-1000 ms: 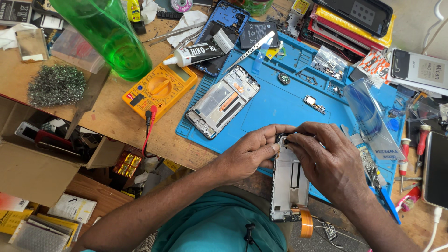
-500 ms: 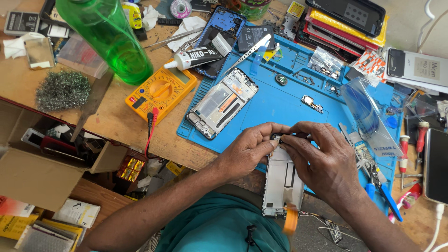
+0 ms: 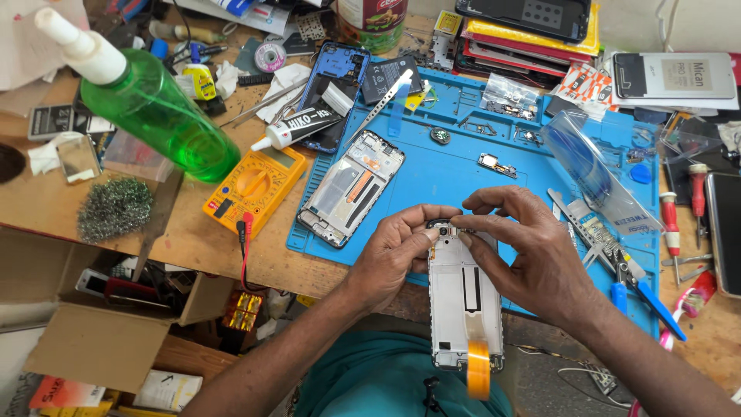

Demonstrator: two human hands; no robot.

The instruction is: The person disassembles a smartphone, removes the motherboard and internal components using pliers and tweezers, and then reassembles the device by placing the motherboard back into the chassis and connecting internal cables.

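Head view. The left hand [image 3: 397, 251] and the right hand [image 3: 532, 259] meet over the top end of a white phone frame [image 3: 463, 309]. It lies at the near edge of the blue work mat [image 3: 455, 174] and overhangs that edge toward the person's lap. Both hands are partly closed: left thumb and forefinger pinch the frame's upper left corner, while the right fingertips press on a small dark part [image 3: 441, 226] at the same end. Whether that part is seated or loose cannot be told.

Progress, as judged: the frame is stripped to its shell, with no board or battery showing inside, so the work appears to be in its middle stage. Only the small fitting at the top end is being attended to. A second opened phone chassis [image 3: 351, 189] lies untouched on the left part of the mat, with a dark battery [image 3: 390, 77] near the mat's far left corner and loose small parts [image 3: 494, 162] mid-mat. These look as yet unfitted.

Orientation: the frame's long axis runs near to far, almost square to the mat's near edge. Its camera end points away from the person, and its lower end, carrying an orange flex strip [image 3: 478, 369], points toward the person.
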